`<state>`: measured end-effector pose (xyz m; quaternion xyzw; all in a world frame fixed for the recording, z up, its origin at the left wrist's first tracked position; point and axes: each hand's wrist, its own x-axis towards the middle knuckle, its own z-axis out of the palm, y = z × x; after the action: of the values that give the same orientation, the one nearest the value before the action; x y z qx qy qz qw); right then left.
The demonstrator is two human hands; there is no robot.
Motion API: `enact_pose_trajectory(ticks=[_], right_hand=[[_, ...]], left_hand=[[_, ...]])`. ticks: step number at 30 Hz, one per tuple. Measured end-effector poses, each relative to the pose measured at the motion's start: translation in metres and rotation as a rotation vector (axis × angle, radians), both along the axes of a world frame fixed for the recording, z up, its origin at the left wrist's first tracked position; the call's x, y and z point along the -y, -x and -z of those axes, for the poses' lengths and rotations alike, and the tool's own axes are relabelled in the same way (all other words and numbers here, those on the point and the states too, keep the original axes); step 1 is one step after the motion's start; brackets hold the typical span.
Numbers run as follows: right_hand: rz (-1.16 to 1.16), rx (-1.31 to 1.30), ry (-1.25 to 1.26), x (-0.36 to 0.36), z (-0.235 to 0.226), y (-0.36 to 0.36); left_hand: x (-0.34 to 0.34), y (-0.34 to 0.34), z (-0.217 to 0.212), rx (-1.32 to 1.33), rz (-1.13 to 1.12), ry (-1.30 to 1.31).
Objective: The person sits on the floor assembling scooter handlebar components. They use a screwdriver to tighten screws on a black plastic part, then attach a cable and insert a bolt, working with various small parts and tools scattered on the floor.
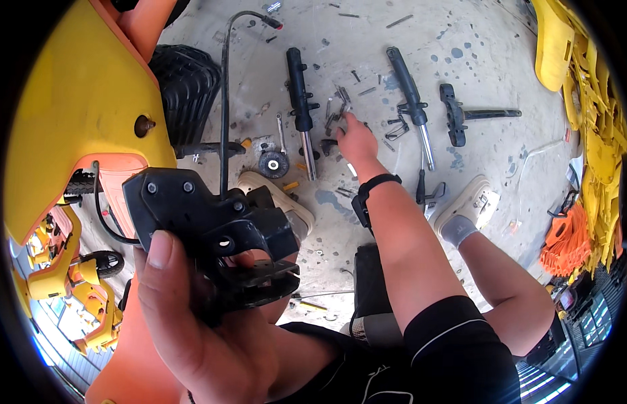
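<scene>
My left hand grips a black plastic and metal bracket part close to the camera, thumb on its left side. My right hand reaches far forward to the concrete floor, fingers down among a small pile of bolts and metal fittings. A black band sits on that wrist. Left of the hand lies a black fork leg with a bare metal tube. Right of it lies a second fork leg. Whether the fingers hold a bolt is hidden.
A yellow and orange scooter body fills the left, with a black tyre behind it. A black T-shaped bracket, a wire wheel, a spanner and scattered screws lie on the floor. Yellow panels stack at right. My shoes rest on the floor.
</scene>
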<state>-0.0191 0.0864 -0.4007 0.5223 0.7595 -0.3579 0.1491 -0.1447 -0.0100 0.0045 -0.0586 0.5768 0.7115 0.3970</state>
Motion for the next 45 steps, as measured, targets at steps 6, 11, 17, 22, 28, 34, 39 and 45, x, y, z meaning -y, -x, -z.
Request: enact_pose_trajectory(ticks=[6, 11, 17, 22, 28, 34, 39, 45], right_hand=[[0.068, -0.015, 0.033, -0.01, -0.008, 0.002], [0.015, -0.022, 0.066, -0.024, -0.006, 0.009], [0.081, 0.04, 0.029, -0.033, -0.011, 0.005], [0.172, 0.103, 0.046, -0.034, -0.004, -0.006], [0.311, 0.027, -0.031, -0.035, 0.008, -0.037], [0.451, 0.022, -0.169, -0.039, 0.004, -0.065], [0.701, -0.04, -0.252, -0.067, 0.009, -0.098], [0.638, -0.085, -0.342, -0.08, -0.009, -0.121]], left_hand=[[-0.008, -0.001, -0.001, 0.034, 0.041, -0.004], [-0.014, -0.002, -0.001, 0.038, 0.059, 0.038], [-0.026, 0.001, -0.003, 0.035, 0.094, 0.014], [-0.034, -0.001, -0.005, 0.036, 0.082, 0.053], [-0.039, 0.003, -0.004, 0.05, 0.107, 0.051], [-0.07, -0.002, -0.003, -0.022, -0.106, 0.392], [-0.079, -0.002, 0.009, -0.116, -0.13, 0.395], [-0.104, 0.007, 0.034, -0.125, -0.192, 0.556]])
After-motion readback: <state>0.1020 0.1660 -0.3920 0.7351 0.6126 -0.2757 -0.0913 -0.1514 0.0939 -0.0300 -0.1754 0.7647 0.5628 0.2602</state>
